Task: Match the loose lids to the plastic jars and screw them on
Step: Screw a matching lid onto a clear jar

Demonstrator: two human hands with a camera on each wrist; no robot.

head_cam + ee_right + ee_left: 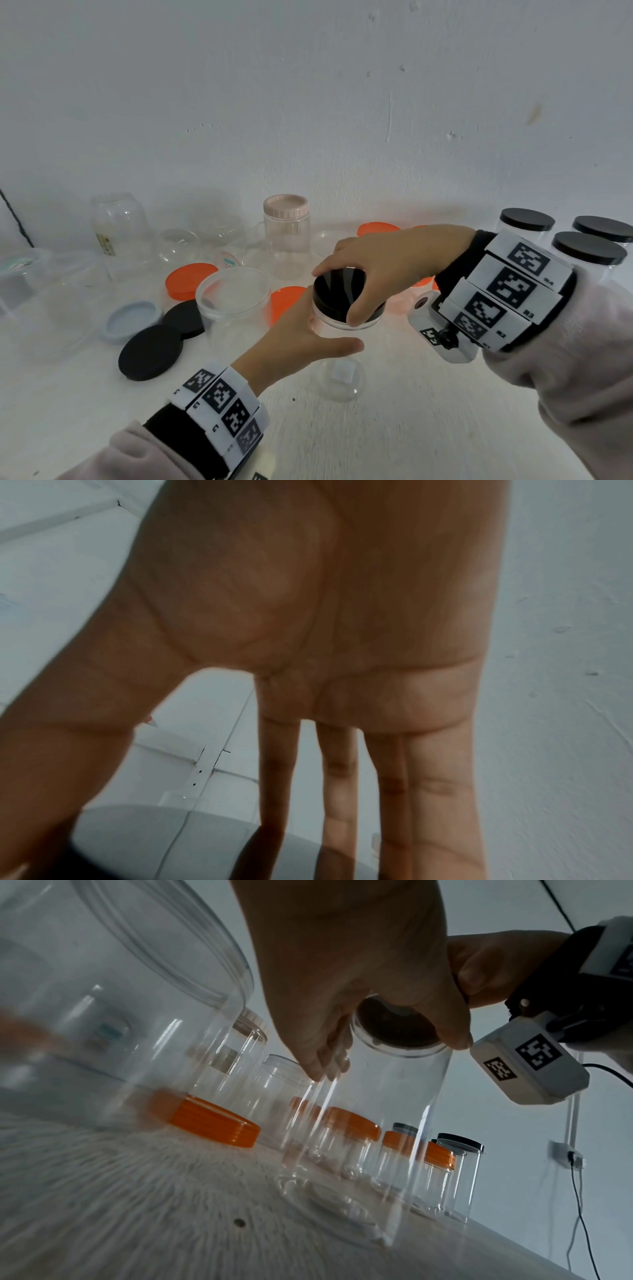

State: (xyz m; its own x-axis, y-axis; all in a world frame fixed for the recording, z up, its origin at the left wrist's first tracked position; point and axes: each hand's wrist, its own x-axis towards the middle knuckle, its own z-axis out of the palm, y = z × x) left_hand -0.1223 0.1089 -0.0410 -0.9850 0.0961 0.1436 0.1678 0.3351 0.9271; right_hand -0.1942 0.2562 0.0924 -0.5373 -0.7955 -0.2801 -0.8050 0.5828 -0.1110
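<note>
Standing near the middle of the white table (394, 428), a clear plastic jar (337, 349) wears a black lid (337, 287) on its mouth. The right hand (387, 263) comes down on the lid from two o'clock, fingers and thumb spread and curled around its rim. The left hand (301, 339) reaches in from seven o'clock and grips the jar just under the lid, thumb on the near side; its other fingers are hidden behind the jar in the head view.

At nine o'clock from the jar, just beside it, stands an open clear jar (236, 305), wider and lidless. Farther out at eight o'clock lie two loose black lids (150, 353), overlapping, with a pale blue lid (132, 317) beside them. Loose orange lids (188, 279) lie at ten o'clock. At eleven o'clock, near the wall, a jar with a pink lid (286, 205) stands upright. At two o'clock, well apart, three jars with black lids (589, 248) stand together.
</note>
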